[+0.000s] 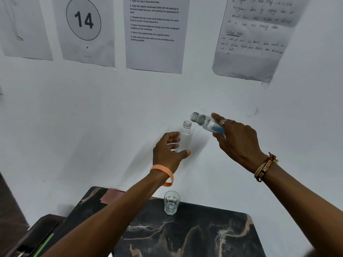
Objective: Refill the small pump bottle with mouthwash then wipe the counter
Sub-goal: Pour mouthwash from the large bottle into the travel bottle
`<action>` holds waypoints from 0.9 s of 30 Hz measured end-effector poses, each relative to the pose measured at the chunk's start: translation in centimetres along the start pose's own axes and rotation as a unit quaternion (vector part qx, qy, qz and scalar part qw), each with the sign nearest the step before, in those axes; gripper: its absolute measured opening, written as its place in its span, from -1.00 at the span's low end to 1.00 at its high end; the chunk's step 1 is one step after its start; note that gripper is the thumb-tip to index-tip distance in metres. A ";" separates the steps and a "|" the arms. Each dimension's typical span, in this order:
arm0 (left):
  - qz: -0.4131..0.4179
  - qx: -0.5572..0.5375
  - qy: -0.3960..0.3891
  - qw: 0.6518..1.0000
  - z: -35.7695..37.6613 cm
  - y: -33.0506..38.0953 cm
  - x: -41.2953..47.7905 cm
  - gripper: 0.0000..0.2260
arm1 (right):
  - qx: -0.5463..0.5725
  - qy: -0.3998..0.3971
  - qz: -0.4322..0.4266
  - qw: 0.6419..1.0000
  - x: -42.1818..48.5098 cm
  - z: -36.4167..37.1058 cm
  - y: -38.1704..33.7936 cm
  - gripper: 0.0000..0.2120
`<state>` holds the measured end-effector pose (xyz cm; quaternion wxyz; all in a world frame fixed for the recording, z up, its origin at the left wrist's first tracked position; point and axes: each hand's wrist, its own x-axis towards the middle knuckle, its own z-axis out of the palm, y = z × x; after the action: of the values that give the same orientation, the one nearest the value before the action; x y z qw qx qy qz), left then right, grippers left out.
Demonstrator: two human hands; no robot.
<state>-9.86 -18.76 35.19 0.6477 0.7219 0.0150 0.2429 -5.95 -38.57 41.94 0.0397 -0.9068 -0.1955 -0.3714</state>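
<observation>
Where the dark marbled worktop (194,236) fills the lower middle of the frame, stands a clear glass (171,202) near its far edge, holding some clear liquid, directly below the raised hands. Pinkish cloth (109,197) flat at the worktop's upper left corner, partly hidden by the left forearm. Dark phone-like slab (39,236) at the lower left, off the worktop's edge, blurred. White wall (92,117) behind everything; four paper sheets along the top of the frame, among them one with a circled 14 (83,20) and a printed task list (155,32), plus a handwritten page (258,38) at the upper right.

Left hand (169,154) at frame centre, wrapped around the small bottle (185,137), thumb in front, fingers curled behind; bottle upright, uncapped, frosted, held in the air above the worktop. Orange band (164,174) on that wrist.

Right hand (235,138) just right of centre, back of hand toward the camera, clasping the mouthwash bottle (206,122) between thumb below and fingers above. Tilted up-left, open mouth up beside and slightly above the small bottle's neck, not touching it. Blue liquid pooled at the low end inside the palm. Ring on one finger, woven bands (265,168) on the wrist. Nothing between the two bottle mouths.
</observation>
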 end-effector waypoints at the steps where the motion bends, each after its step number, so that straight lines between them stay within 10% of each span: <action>1: 0.001 0.001 0.000 1.000 0.0 0.0 0.0 -0.47 | -0.004 -0.001 -0.001 1.000 0.0 -0.1 0.0 -0.44; 27: 0.006 0.022 -0.011 1.000 -0.5 -0.7 -0.1 -0.49 | -0.028 0.057 -0.066 0.996 0.0 -0.5 -0.7 -0.45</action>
<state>-9.94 -18.21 34.50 0.6308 0.7383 0.0094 0.2385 -6.50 -38.00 42.24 0.0011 -0.8702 -0.2419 -0.4292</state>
